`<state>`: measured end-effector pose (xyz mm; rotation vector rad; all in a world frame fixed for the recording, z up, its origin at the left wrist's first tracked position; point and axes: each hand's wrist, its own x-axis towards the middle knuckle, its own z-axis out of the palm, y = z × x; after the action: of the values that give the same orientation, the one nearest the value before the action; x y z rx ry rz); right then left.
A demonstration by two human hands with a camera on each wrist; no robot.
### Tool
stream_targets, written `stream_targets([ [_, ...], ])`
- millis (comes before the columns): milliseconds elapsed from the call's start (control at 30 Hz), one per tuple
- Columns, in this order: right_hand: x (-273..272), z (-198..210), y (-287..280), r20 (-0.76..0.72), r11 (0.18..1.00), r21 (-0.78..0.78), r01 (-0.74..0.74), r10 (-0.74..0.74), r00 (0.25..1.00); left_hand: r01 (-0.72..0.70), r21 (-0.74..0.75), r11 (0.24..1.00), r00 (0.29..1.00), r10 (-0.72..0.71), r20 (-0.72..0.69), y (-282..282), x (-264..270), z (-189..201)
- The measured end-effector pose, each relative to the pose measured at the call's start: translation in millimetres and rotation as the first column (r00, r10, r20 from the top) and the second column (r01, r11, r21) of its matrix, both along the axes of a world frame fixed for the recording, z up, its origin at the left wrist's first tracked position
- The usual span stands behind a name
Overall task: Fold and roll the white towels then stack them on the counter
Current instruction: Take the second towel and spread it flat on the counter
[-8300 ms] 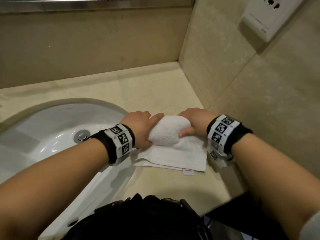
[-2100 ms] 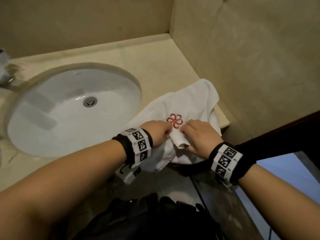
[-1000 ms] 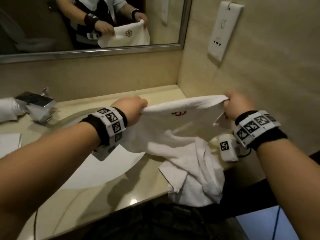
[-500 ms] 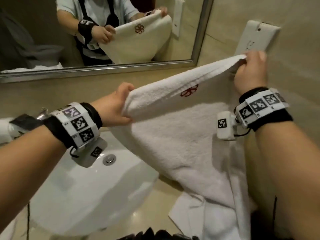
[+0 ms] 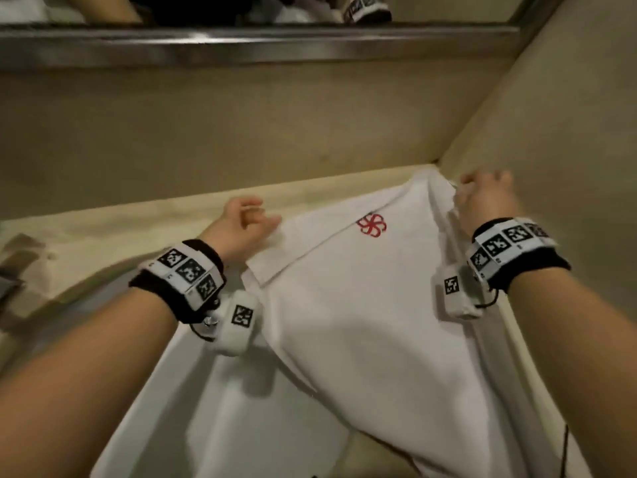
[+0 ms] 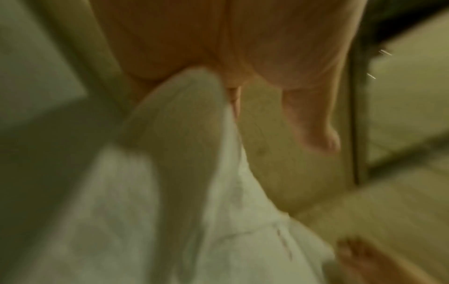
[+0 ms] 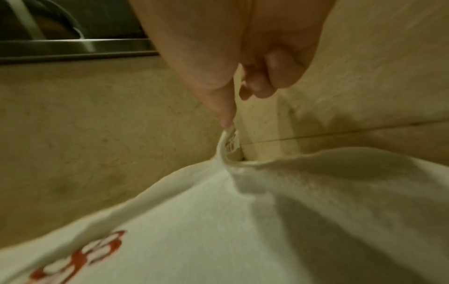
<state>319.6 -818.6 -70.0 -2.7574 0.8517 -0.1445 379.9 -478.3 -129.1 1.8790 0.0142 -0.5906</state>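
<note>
From the head view I am spreading the white towel (image 5: 362,322) on the surface (image 5: 172,215); its long axis runs from my grips back toward me. Left hand (image 5: 241,225) pinches the far left corner, confirmed in the left wrist view (image 6: 218,48). In the right wrist view, right hand (image 7: 243,57) pinches the corner beside the wall. Next, I judge: release, smooth, fold.

Blurred left hand (image 6: 218,48) gripping white towel (image 6: 170,192), beige counter (image 6: 388,211)

The towel (image 5: 362,322) runs off frame at 6 o'clock; left wrist view is motion-blurred, grip indistinct.
</note>
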Motion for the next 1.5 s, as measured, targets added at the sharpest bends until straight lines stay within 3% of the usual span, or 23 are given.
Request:
stream_targets([
  [33,-2.1,-5.0,1.3,0.007,1.000,-0.016,-0.015,0.016,1.000,0.128,0.034,0.991,0.989,-0.130,0.063,1.8,-1.9,-1.9],
  [100,-10.5,-9.6,7.4,0.018,0.997,0.003,-0.076,0.076,0.997,0.347,0.302,0.888,0.887,-0.416,0.203,8.5,-9.7,-2.2],
  [167,-21.9,-18.9,17.4,-0.087,0.979,0.033,-0.203,0.205,0.975,0.378,0.535,0.756,0.762,-0.582,0.284,12.4,-20.2,-2.6],
  [233,-31.0,-31.6,27.7,-0.212,0.948,0.104,-0.302,0.318,0.924,0.379,0.629,0.679,0.713,-0.647,0.269,13.2,-31.8,-5.0],
  [367,-27.3,-41.4,30.7,-0.207,0.952,0.181,-0.246,0.281,0.937,0.339,0.661,0.669,0.702,-0.648,0.296,12.7,-48.9,-12.3],
  [433,-23.9,-46.3,27.5,-0.213,0.961,0.174,-0.213,0.248,0.945,0.298,0.621,0.725,0.721,-0.598,0.351,12.9,-50.9,-12.1],
  [500,-19.9,-49.3,20.5,-0.236,0.971,0.141,-0.195,0.224,0.946,0.265,0.505,0.821,0.787,-0.487,0.379,13.9,-46.7,-10.8],
  [600,-13.9,-41.8,1.2,-0.262,0.985,0.049,-0.163,0.170,0.950,0.028,0.323,0.946,0.909,-0.158,0.385,15.8,-36.4,-3.4],
  [667,-8.0,-28.0,-10.4,-0.183,0.994,0.096,-0.058,0.074,0.980,-0.174,0.095,0.980,0.966,0.152,0.207,14.6,-21.8,2.6],
  [733,-4.8,-17.1,-15.4,-0.138,0.992,0.122,-0.024,0.041,0.990,-0.354,-0.124,0.927,0.934,0.342,-0.104,13.5,-4.9,9.4],
  [800,-7.6,-13.2,-9.2,-0.151,0.992,0.041,-0.118,0.123,0.981,-0.383,-0.075,0.921,0.913,0.365,-0.181,14.4,11.6,12.8],
  [900,-21.0,-24.4,3.4,-0.242,0.982,0.000,-0.188,0.183,0.953,-0.300,0.174,0.938,0.948,0.314,-0.059,18.1,25.6,11.4],
  [1000,-26.0,-38.9,5.8,-0.355,0.990,0.049,-0.129,0.138,0.925,-0.237,0.303,0.923,0.968,0.249,0.000,22.0,28.8,9.1],
  [1167,-16.3,-34.2,6.4,-0.372,0.989,0.071,-0.130,0.147,0.917,-0.143,0.524,0.840,0.989,0.099,0.111,22.8,23.6,12.5],
  [1300,-50.2,-9.6,23.6,-0.256,0.965,0.097,-0.244,0.261,0.931,-0.193,0.566,0.802,0.930,-0.033,0.365,21.8,-15.8,35.3],
  [1367,-82.9,5.1,36.4,-0.171,0.940,0.166,-0.300,0.327,0.930,-0.052,0.581,0.812,0.886,-0.230,0.402,15.1,-48.6,49.5],
  [1433,-121.9,19.0,46.1,-0.108,0.906,0.257,-0.336,0.372,0.922,0.225,0.540,0.811,0.815,-0.460,0.352,-1.5,-89.4,61.2],
  [1500,-160.7,29.4,54.3,-0.092,0.876,0.337,-0.346,0.397,0.913,0.481,0.511,0.712,0.692,-0.666,0.277,-21.1,-135.1,67.5],
])
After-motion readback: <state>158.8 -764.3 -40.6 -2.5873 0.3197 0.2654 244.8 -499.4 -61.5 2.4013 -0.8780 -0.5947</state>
